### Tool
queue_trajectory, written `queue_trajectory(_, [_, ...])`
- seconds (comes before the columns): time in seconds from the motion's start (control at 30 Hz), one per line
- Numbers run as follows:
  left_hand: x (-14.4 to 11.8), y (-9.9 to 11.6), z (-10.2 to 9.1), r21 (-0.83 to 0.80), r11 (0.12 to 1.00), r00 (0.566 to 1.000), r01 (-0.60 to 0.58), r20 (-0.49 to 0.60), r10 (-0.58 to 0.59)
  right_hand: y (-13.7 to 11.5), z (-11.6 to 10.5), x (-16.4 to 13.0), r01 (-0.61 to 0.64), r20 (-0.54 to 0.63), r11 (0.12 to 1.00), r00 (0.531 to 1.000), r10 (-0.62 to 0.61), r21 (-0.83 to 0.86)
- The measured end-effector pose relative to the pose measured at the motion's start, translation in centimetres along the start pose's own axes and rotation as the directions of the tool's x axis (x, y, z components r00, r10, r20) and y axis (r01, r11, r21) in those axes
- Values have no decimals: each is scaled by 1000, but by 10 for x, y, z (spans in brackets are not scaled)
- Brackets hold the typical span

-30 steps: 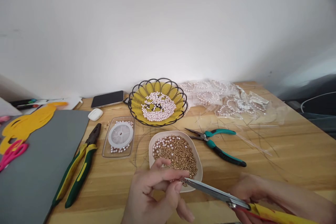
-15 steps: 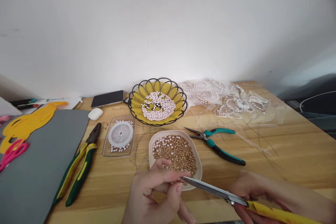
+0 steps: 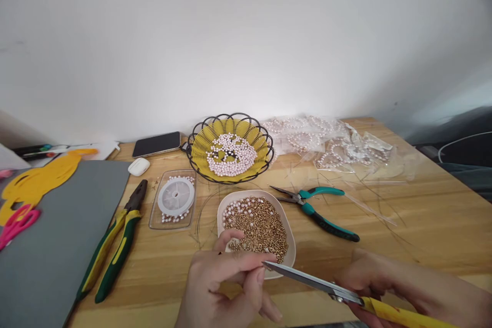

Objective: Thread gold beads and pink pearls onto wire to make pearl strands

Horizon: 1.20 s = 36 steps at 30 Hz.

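Note:
My right hand [image 3: 384, 287] grips a pair of scissors [image 3: 307, 281] with yellow handles. Their blades look closed together and point left, tips at the fingertips of my left hand [image 3: 230, 287]. Thumb and index finger of that left hand are pinched; whatever lies between them is too small to make out. Just behind it sits a pale dish [image 3: 291, 261], full of gold beads [image 3: 265, 225] with some pearl beads [image 3: 236, 210] at its upper left. The left hand covers the dish's lower left part.
Teal-handled pliers [image 3: 326, 215] lie right of the dish, green-yellow pliers [image 3: 119, 246] to the left. Behind are a wire basket [image 3: 196, 156] of pearl beads, a spool [image 3: 177, 196], a phone [image 3: 157, 144] and bagged bead strands [image 3: 338, 148]. Pink scissors [image 3: 19, 223] rest on a grey mat [image 3: 88, 215].
The scissors' tips have shifted slightly left and down against the left fingertips. My left hand has moved very slightly left; its pinch stays the same.

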State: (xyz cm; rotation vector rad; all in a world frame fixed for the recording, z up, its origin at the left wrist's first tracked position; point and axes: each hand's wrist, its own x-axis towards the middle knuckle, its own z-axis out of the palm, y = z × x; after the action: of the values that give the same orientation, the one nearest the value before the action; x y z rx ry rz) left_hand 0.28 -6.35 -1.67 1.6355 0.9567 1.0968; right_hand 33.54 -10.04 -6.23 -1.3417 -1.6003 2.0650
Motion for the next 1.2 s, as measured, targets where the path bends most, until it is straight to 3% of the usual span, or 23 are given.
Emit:
queue_trajectory(0.13, [0, -1, -1, 22, 1000, 1000, -20, 10, 20, 5, -4, -4, 23, 55, 995, 998, -28, 98])
queue_trajectory(0.27, [1, 0, -3, 38, 999, 999, -20, 31, 19, 7, -7, -7, -10, 3, 1000, 1000, 10, -15])
queue_trajectory(0.4, [2, 0, -3, 34, 999, 1000, -24, 17, 24, 13, -9, -9, 39, -47, 988, 998, -47, -153])
queue_trajectory(0.77, [2, 2, -3, 31, 999, 1000, -11, 8, 10, 21, -10, -11, 36, -71, 981, 996, -51, -192])
queue_trajectory(1.2, [1, -1, -4, -1, 1000, 1000, -16, 18, 16, -20, -2, 5, 127, -8, 948, 991, -135, -293])
